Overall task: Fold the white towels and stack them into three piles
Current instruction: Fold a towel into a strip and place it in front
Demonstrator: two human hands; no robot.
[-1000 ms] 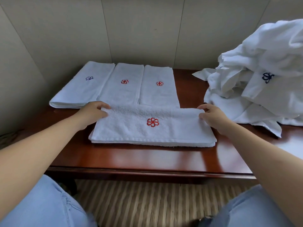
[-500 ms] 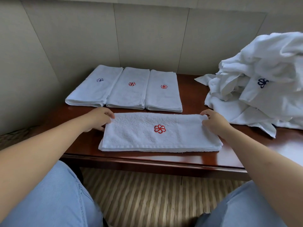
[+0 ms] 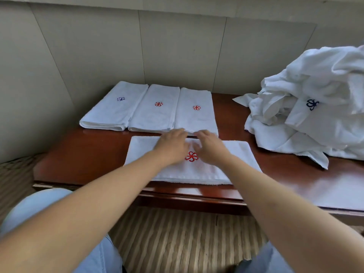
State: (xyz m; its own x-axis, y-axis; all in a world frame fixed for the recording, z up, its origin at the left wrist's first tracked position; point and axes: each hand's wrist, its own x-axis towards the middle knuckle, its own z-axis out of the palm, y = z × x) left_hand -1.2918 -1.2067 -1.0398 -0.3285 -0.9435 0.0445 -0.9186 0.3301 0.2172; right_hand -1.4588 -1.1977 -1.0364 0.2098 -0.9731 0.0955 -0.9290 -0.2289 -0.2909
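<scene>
Two hands meet over the middle of a folded white towel (image 3: 232,160) that lies crosswise near the front edge of the dark red worktop (image 3: 82,162). The left hand (image 3: 172,144) lies palm down, fingers loose and stretched forward, reaching the towel's far edge; nothing is pinched in its grip. The right hand (image 3: 209,145) sits just beside it, also flat and open on the cloth, fingertips at that same far edge. A red flower emblem (image 3: 191,156) shows on the towel just below the gap between the two wrists.

Straight beyond the fingertips, three folded towels lie side by side, lengthwise, edges touching. The right folded towel (image 3: 197,115), with a red emblem, has its near end just ahead of both hands, partly hidden by the fingers. The middle folded towel (image 3: 155,113), also marked red, lies ahead and left of the left hand. The left folded towel (image 3: 116,107), marked in dark blue, is farthest to the left of it.

Well to the right of the right hand, apart from the flat towel, a loose heap of unfolded towels (image 3: 315,107) rises on the worktop, one showing a dark blue emblem. Both forearms are bare, and light blue trouser knees (image 3: 35,205) show below them over a striped floor (image 3: 177,239).
</scene>
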